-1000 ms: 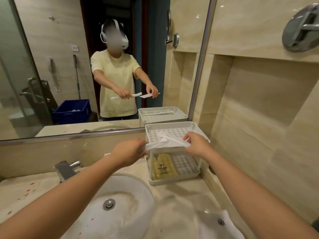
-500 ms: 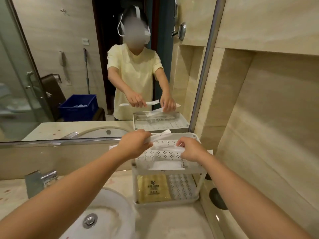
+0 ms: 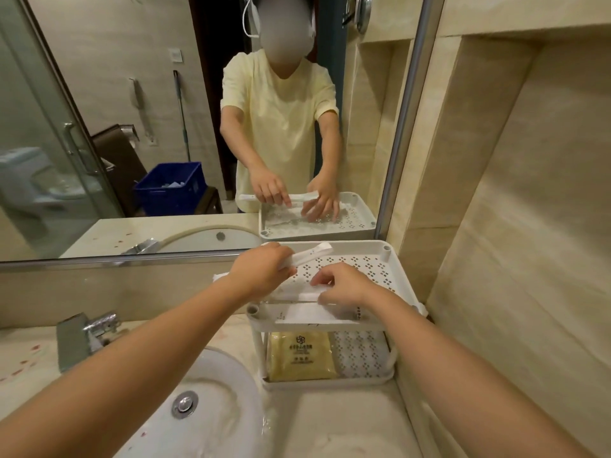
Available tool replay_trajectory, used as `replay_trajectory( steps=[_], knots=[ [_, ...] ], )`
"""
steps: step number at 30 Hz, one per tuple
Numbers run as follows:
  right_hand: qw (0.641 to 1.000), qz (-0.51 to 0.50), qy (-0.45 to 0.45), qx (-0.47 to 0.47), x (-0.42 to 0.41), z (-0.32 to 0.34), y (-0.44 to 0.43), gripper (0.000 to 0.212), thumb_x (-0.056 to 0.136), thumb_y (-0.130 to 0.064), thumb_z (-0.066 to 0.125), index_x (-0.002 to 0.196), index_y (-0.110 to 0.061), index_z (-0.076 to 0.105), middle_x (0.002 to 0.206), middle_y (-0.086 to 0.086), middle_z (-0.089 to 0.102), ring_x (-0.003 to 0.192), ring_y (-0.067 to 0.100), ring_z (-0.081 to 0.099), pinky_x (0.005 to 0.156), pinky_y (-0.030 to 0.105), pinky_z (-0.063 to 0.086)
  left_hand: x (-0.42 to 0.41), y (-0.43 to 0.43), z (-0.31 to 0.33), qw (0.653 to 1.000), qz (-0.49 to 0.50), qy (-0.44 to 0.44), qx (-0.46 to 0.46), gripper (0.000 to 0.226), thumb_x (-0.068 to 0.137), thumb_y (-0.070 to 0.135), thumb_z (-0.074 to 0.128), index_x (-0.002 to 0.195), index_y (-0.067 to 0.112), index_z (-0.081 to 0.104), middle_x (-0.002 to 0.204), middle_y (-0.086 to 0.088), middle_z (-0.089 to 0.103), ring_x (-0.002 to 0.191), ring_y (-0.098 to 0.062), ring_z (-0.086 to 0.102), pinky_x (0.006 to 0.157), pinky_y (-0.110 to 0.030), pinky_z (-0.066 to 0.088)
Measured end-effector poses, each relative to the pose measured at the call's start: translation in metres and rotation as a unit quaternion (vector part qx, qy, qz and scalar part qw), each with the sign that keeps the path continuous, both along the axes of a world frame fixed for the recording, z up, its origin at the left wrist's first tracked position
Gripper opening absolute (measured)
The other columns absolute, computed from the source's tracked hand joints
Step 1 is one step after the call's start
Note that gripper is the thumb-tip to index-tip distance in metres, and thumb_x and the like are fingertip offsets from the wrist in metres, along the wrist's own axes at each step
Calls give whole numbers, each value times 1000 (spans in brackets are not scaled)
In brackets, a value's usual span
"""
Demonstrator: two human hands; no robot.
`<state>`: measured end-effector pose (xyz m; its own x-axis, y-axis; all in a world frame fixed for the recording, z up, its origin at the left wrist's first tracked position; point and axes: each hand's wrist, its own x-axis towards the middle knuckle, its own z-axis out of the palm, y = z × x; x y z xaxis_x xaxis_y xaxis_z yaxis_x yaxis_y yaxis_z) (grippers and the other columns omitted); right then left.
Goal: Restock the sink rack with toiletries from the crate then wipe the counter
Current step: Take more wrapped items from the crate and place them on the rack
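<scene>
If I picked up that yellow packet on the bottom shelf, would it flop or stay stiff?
Probably floppy: the yellow packet lies flat and thin on the lower shelf of the rack, like a soft sachet. Likely light too, since it looks so thin. It shouldn't roll, being flat.

Ahead of you: mirror (image 3: 132, 94), metal-framed. Lower left: chrome faucet (image 3: 76, 338) beside white basin (image 3: 224, 385), drain plug (image 3: 184, 404) in bottom. Your right: beige tiled wall (image 3: 529, 226). In reflection: glass shower door (image 3: 49, 143), toilet (image 3: 29, 180), mop handle (image 3: 182, 114).
</scene>
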<state>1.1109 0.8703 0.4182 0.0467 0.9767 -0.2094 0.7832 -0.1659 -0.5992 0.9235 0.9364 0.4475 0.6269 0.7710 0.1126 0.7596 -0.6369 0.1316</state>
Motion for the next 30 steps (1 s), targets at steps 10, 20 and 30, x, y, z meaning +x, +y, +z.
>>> replay_trajectory(
  steps=[10, 20, 30],
  knots=[
    [979, -191, -10, 63, 38, 4, -18, 25, 90, -8, 44, 107, -24, 53, 109, -1, 61, 94, 22, 59, 85, 42, 52, 35, -11, -8, 998, -46, 28, -24, 31, 96, 42, 51, 115, 19, 59, 109, -1, 57, 97, -25, 59, 78, -39, 51],
    [982, -131, -61, 125, 31, 0, -26, 32, 94, -22, 43, 108, -28, 71, 123, -7, 66, 112, 18, 58, 96, 38, 47, 57, -28, -19, 991, -104, 55, -61, 35, 94, 52, 50, 113, 26, 64, 107, 3, 60, 97, -21, 59, 81, -35, 50],
    [991, -79, -92, 55, 10, -11, -29, 35, 97, -23, 44, 125, -25, 67, 129, -4, 64, 114, 22, 59, 101, 37, 45, 33, -26, -36, 994, -34, 67, -82, 35, 99, 28, 38, 121, 30, 64, 118, -1, 55, 109, -24, 55, 89, -40, 49]
  ],
)
